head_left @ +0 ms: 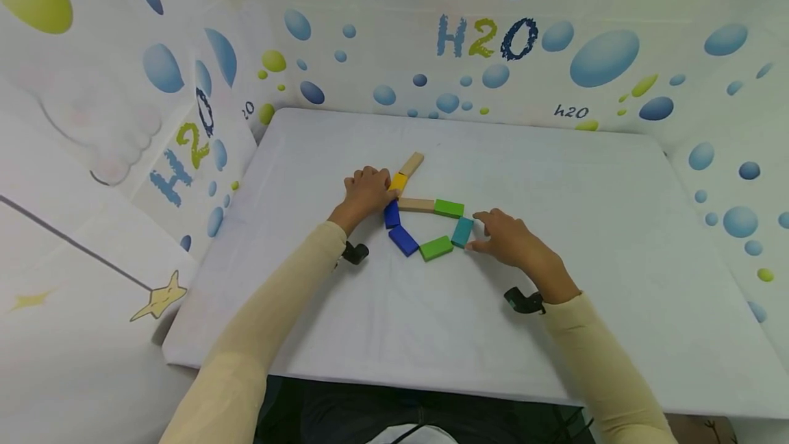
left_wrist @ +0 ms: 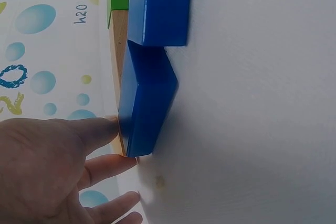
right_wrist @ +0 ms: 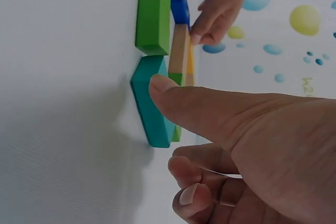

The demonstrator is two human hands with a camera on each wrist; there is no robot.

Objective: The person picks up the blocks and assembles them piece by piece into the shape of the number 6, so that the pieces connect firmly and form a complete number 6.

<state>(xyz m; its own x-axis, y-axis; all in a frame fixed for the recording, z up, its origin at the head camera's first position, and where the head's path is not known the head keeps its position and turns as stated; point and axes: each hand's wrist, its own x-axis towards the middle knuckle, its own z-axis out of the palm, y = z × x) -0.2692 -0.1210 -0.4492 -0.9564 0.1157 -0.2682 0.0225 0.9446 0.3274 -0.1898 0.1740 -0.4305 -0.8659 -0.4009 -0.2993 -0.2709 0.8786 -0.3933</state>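
Several coloured blocks lie end to end in a loop on the white table. My left hand (head_left: 368, 189) is at the loop's upper left corner, its thumb and fingers pinching the yellow block (head_left: 399, 182), partly covered by the hand. Just below it lies a blue block (left_wrist: 144, 95), with a second blue block (head_left: 403, 241) beyond. Beside the teal block (head_left: 462, 232), my right hand (head_left: 508, 235) has thumb and index finger spread apart; the thumb tip overlaps that block in the right wrist view. A green block (head_left: 436, 249) adjoins the teal one at the bottom.
A plain wooden block (head_left: 416, 205) and another green block (head_left: 449, 208) form the loop's top side. From the yellow block, a second wooden block (head_left: 412, 164) extends up and right. A patterned cloth backdrop (head_left: 394, 40) rises behind the table (head_left: 616, 225).
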